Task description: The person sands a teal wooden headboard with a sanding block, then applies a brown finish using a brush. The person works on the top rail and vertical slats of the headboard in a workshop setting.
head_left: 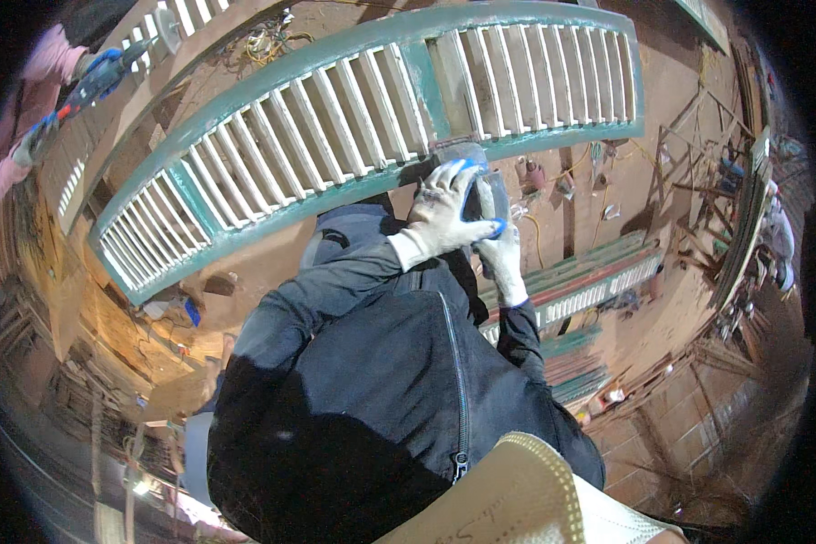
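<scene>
A long curved louvered shutter panel (436, 91), with a worn green frame and white slats, lies in front of me. On its near rail, beside the middle crosspiece, rests a grey hand-held power tool (490, 190) that looks like a sander. My left hand (440, 208), in a white glove with blue fingertips, presses over the tool's front, its thumb reaching toward the right hand. Gloved the same way, my right hand (501, 249) wraps round the tool's rear; the left hand partly hides its grip. The tool's underside is hidden.
At the upper left, a co-worker's gloved hands hold a grinder (95, 82) with a round disc near another curved frame. More green and red louvered frames (598, 272) lie at right. Cables (267, 41) and scraps are on the brown floor; timber (743, 227) is stacked far right.
</scene>
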Tool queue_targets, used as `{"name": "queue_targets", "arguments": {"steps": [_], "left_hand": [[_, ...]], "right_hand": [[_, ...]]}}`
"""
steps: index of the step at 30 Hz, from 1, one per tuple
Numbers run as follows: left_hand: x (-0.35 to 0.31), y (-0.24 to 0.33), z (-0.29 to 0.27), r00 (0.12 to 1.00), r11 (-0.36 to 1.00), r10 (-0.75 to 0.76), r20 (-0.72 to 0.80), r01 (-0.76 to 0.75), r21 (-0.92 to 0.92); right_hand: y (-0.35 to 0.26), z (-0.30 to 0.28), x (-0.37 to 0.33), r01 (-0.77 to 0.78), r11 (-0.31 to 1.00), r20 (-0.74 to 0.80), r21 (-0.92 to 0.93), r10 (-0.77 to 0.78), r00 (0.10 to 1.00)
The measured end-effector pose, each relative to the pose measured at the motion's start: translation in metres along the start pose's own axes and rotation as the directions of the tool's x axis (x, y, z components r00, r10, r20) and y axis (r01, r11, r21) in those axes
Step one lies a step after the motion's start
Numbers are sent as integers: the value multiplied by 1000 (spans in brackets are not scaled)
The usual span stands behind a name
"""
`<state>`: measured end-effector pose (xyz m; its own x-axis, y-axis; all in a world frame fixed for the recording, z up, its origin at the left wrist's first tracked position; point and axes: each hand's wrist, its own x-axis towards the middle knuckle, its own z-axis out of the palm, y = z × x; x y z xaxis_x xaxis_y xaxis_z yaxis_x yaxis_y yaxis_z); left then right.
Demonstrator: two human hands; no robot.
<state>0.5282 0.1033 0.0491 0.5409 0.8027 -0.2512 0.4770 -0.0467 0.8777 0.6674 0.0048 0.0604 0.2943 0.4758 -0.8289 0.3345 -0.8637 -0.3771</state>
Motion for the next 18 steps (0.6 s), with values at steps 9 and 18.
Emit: {"name": "queue_targets", "arguments": {"steps": [9, 18], "left_hand": [[58, -30, 14, 980, 996, -23, -200, 5, -89], [41, -19, 40, 940, 993, -80, -332, 44, -113]], "right_hand": [[-56, 18, 41, 136, 984, -174, 115, -115, 978], [-28, 7, 40, 4, 999, -97, -36, -8, 995]]}}
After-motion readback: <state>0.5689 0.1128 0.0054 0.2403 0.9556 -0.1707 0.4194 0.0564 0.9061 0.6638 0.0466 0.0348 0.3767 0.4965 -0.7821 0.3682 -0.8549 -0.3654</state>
